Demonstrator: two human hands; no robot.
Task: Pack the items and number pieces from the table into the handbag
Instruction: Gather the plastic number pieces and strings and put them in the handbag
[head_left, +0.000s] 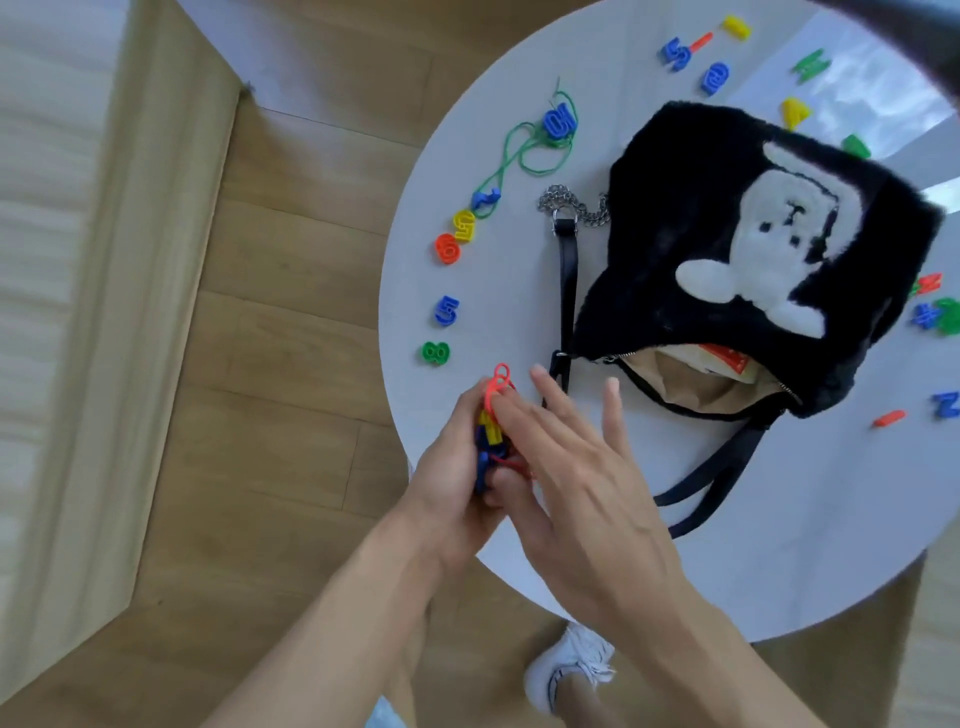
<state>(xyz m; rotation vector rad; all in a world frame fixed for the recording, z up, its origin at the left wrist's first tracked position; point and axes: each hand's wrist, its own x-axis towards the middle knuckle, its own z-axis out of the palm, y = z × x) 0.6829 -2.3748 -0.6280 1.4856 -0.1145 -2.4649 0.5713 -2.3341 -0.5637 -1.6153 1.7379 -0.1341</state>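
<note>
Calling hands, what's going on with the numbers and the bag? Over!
Left hand gripping a bunch of pieces on red string. Right hand open beside it. Bag unzipped, mouth facing hands. Many numbers loose on table; nothing blocking.

Likely a home living room: beneath the hands (519, 467) stands a round white table (779, 545) on wood-plank floor (291, 322), with what may be a pale sofa (67, 260) far left of them.

One head view — steeply down, close over the round table (519, 312).
</note>
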